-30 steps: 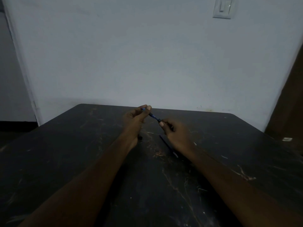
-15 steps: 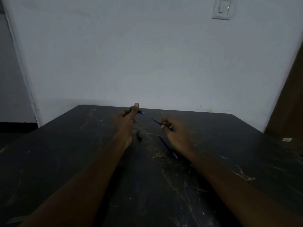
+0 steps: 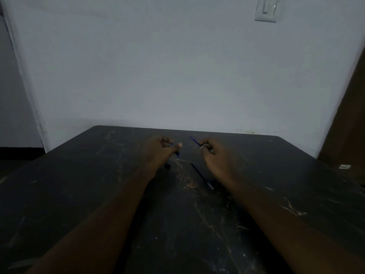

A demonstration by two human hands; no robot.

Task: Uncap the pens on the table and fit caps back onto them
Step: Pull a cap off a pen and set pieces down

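My right hand (image 3: 215, 153) pinches a thin blue pen (image 3: 194, 142), whose bare tip points up and to the left. A blue cap (image 3: 177, 152) sits in my left hand (image 3: 161, 150), held between thumb and fingers. The two hands are apart, a short gap between cap and pen tip. A second dark pen (image 3: 201, 176) lies on the black table (image 3: 98, 194) between my forearms, with no cap on it. A small dark cap (image 3: 167, 166) rests on the table just below my left hand.
The black table is scratched and ends at a white wall close behind my hands. A brown door (image 3: 347, 125) stands at the right. A small white object (image 3: 344, 166) lies near the table's right edge.
The cap came off the blue pen: my left hand drew it away leftward, then lowered toward the table. My right hand kept hold of the pen.
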